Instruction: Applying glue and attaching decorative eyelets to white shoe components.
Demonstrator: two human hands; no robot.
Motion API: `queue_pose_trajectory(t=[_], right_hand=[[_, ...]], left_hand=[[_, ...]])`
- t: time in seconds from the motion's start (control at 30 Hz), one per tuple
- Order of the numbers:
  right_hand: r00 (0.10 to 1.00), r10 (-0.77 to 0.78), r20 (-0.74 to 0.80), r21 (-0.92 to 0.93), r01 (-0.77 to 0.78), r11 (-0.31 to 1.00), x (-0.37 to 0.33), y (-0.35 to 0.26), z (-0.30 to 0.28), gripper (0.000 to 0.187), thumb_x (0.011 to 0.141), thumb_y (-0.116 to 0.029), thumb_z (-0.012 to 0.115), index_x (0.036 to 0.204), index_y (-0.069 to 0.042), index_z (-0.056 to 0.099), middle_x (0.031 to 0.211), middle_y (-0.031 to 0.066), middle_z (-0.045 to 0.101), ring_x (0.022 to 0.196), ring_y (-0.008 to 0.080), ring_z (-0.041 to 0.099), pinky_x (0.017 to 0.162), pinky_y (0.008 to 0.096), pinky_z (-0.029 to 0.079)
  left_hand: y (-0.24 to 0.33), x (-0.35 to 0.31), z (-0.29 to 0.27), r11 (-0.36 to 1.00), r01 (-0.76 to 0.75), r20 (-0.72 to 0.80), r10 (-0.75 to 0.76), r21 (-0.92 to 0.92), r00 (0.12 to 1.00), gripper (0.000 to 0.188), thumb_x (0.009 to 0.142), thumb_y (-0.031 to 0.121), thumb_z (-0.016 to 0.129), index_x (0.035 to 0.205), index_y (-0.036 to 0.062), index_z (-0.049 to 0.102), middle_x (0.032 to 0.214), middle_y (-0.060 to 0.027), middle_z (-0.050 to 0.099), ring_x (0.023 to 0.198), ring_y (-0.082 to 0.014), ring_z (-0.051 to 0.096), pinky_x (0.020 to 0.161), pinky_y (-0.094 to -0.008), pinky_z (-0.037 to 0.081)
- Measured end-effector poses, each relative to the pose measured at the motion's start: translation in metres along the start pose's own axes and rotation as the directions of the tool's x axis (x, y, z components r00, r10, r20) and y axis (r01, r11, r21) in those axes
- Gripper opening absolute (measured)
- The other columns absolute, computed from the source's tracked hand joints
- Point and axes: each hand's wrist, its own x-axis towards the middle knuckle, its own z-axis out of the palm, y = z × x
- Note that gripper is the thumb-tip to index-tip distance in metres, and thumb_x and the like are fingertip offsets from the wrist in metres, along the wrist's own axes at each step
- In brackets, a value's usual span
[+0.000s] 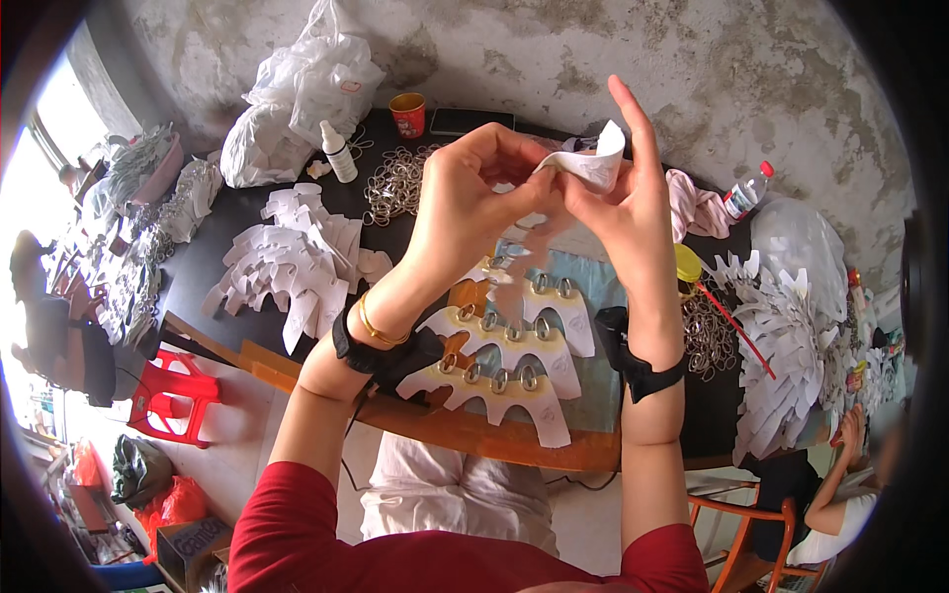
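My left hand (pixel 463 193) and my right hand (pixel 631 203) are raised over the table and pinch a curled white cut-out piece (pixel 593 166) between thumbs and fingers. The right index finger points upward. Part of the piece is hidden behind my fingers. Below my hands, several white toothed cut-outs (pixel 539 390) lie in rows on a blue-grey board (pixel 588 420). Oval metal rings (pixel 501 381) sit on them, with yellowish stains around the rings. A stack of similar white cut-outs (pixel 287 252) lies to the left.
A pile of metal rings (pixel 395 186), a white squeeze bottle (pixel 338 153) and a red cup (pixel 407 116) stand at the back. On the right are more rings (pixel 709 336), a red stick (pixel 736 331) and heaped cut-outs (pixel 786 346). A co-worker's hand (pixel 850 427) shows far right.
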Motion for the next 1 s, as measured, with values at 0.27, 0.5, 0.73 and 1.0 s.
queue_pose_trajectory(t=[0.27, 0.5, 0.73, 1.0], right_hand=[[0.960, -0.277, -0.042, -0.386, 0.240, 0.891, -0.005, -0.006, 0.008, 0.070, 0.073, 0.008, 0.058, 0.136, -0.011, 0.032, 0.077, 0.0017, 0.057, 0.071, 0.0083, 0.055, 0.068, 0.0212, 0.046], [0.969, -0.246, -0.012, -0.313, 0.230, 0.921, -0.004, -0.009, 0.007, 0.073, 0.072, 0.010, 0.058, 0.136, -0.012, 0.032, 0.077, 0.0008, 0.056, 0.072, 0.0078, 0.056, 0.066, 0.0209, 0.047], [0.986, -0.160, 0.040, -0.331, 0.164, 0.929, -0.005, -0.011, 0.001, 0.073, 0.073, 0.010, 0.057, 0.137, -0.013, 0.031, 0.082, 0.0023, 0.057, 0.073, 0.0081, 0.058, 0.067, 0.0216, 0.047], [0.998, 0.017, 0.055, -0.048, -0.015, 0.999, -0.002, -0.011, -0.005, 0.072, 0.070, 0.004, 0.060, 0.136, -0.011, 0.035, 0.081, -0.0014, 0.052, 0.068, 0.0059, 0.050, 0.069, 0.0197, 0.043]], left_hand=[[0.000, 0.000, 0.000, 0.989, 0.052, 0.041, -0.047, -0.140, 0.998, 0.013, 0.080, 0.003, 0.065, 0.089, -0.0019, 0.058, 0.083, -0.0044, 0.063, 0.076, -0.0069, 0.059, 0.072, -0.0195, 0.048], [0.004, 0.000, -0.003, 0.999, 0.031, 0.041, -0.029, -0.034, 0.999, 0.014, 0.080, 0.005, 0.066, 0.089, -0.0016, 0.058, 0.083, -0.0028, 0.062, 0.076, -0.0061, 0.058, 0.072, -0.0191, 0.048], [-0.001, 0.002, -0.005, 0.995, 0.075, 0.082, -0.070, -0.061, 0.994, 0.020, 0.079, 0.006, 0.067, 0.093, -0.0020, 0.055, 0.086, -0.0033, 0.061, 0.079, -0.0062, 0.058, 0.072, -0.0192, 0.048], [0.008, 0.005, -0.015, 0.984, 0.176, 0.235, -0.177, 0.028, 0.956, 0.013, 0.079, 0.007, 0.066, 0.087, 0.0000, 0.057, 0.083, -0.0038, 0.061, 0.076, -0.0066, 0.057, 0.069, -0.0197, 0.048]])
